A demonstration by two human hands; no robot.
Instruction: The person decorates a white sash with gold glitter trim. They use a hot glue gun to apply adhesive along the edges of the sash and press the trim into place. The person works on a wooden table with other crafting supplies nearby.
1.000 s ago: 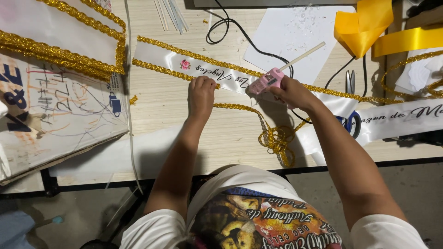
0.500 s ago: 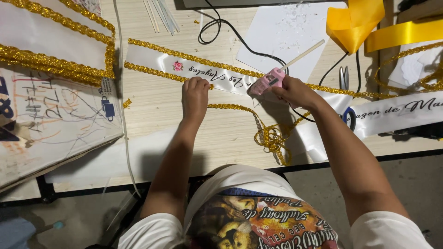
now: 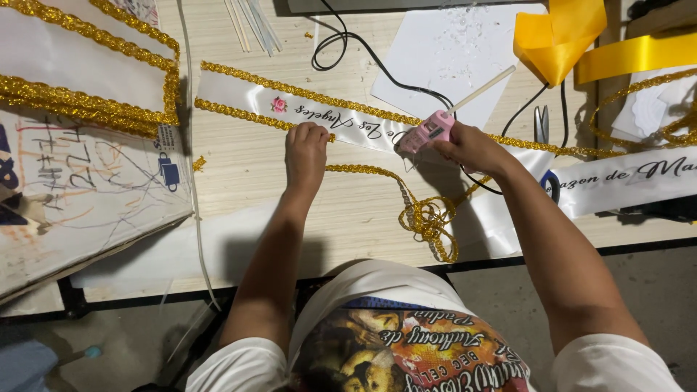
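Note:
A white satin sash (image 3: 239, 98) with lettering and a small pink flower lies across the wooden table (image 3: 239, 167), edged with gold braid (image 3: 239, 115). My left hand (image 3: 306, 147) presses the braid onto the sash's near edge. My right hand (image 3: 472, 145) grips a pink glue gun (image 3: 427, 132) with a white glue stick in its back, its nozzle aimed at the sash just right of my left hand. Loose gold braid (image 3: 428, 218) trails in a tangle toward the table's front edge.
A black cord (image 3: 363, 51) loops over the table top. White paper (image 3: 450, 58) and yellow ribbon (image 3: 573, 40) lie at the back right, scissors (image 3: 541, 123) beside them. Another gold-trimmed white sash (image 3: 80, 65) and scribbled cardboard (image 3: 80, 189) fill the left. Glue sticks (image 3: 250, 25) lie at the back.
My left hand has slid a little along the braid while the glue gun stays at the sash edge. The view has shifted slightly.

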